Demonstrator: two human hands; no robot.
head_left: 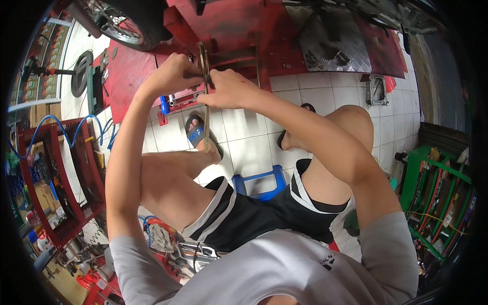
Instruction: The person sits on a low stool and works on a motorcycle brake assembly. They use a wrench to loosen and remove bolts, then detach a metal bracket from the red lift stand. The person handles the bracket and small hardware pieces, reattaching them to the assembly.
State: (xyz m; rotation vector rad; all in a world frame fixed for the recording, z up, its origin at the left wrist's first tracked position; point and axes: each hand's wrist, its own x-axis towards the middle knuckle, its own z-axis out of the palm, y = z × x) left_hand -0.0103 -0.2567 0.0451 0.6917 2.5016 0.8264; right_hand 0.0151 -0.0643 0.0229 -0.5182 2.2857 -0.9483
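Observation:
A long, narrow, brass-coloured chain (207, 124) passes between my two hands, above the edge of the red work platform (133, 76). One length rises above my fingers, and another hangs down in front of my left foot. My left hand (175, 76) pinches it from the left, fingers bent inward. From the right, my right hand (231, 90) is closed round it, knuckles up. The exact grip points are partly hidden by the fingers. Just below my left hand, a blue-handled tool (164, 104) lies near a shiny metal tool (172, 99).
A wheel (129, 33) stands on the platform at upper left; a ridged metal plate (333, 51) with small bolts nearby lies right. A blue stool (262, 184) is between my legs. Red shelving (81, 168) stands left, a green rack (432, 203) right. A blue coiled hose (51, 118) hangs left.

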